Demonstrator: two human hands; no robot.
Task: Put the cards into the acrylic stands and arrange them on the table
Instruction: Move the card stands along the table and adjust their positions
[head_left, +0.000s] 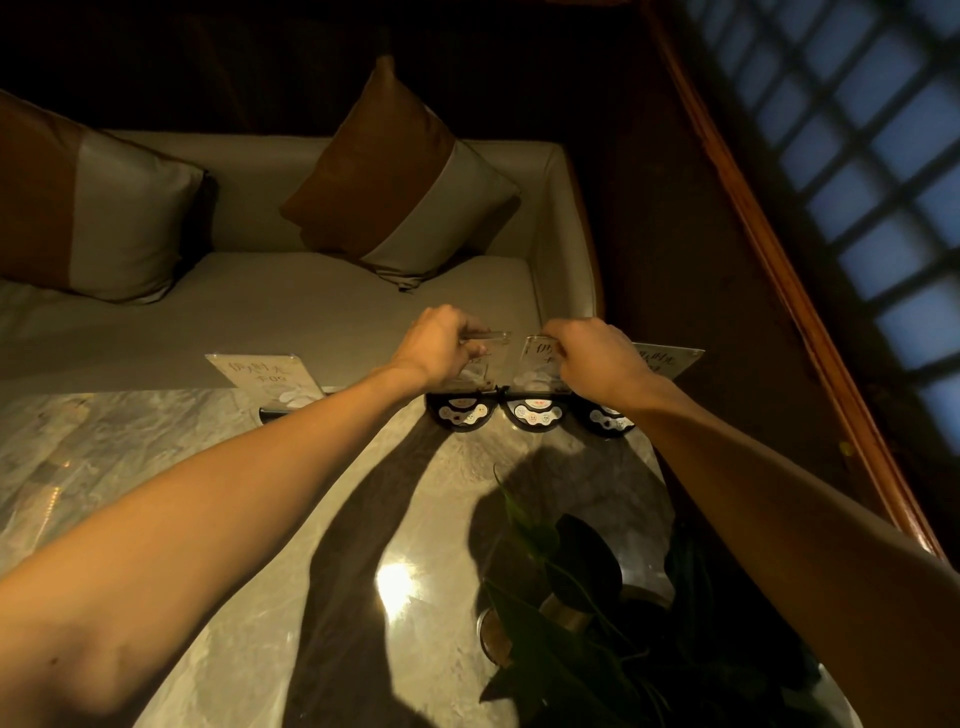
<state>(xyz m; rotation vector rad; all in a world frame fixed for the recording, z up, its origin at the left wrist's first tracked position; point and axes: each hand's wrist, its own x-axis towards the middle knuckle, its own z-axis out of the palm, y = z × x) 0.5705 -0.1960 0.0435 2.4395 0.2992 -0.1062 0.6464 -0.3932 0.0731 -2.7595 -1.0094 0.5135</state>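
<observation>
Your left hand (439, 340) reaches to the far edge of the marble worktop (156, 457), its fingers curled closed around the top edge of a clear acrylic stand (480, 358). That stand sits upright directly under and just beyond your knuckles, and most of its face is hidden behind the hand, so you cannot tell from here whether a card is inside.

Your right hand (597, 356) is just beside it, fingers pinched shut on the top of a second acrylic stand (537, 364) that shows a card with brush lettering. This stand lies to the inner side of the hand, between your two hands, and nearly touches the first stand.

Two more stands flank your hands. A filled card stand (270, 379) stands well to the left of your left hand at the worktop's far edge, tilted back. Another card stand (667, 358) pokes out from behind your right wrist, on its outer side.

Just in front of the held stands, three black half-round call-button panels (532, 413) lie in a row on the worktop. A leafy potted plant (571, 613) sits near you under your right forearm. Beyond the worktop is a sofa (291, 306) with two cushions (400, 182).
</observation>
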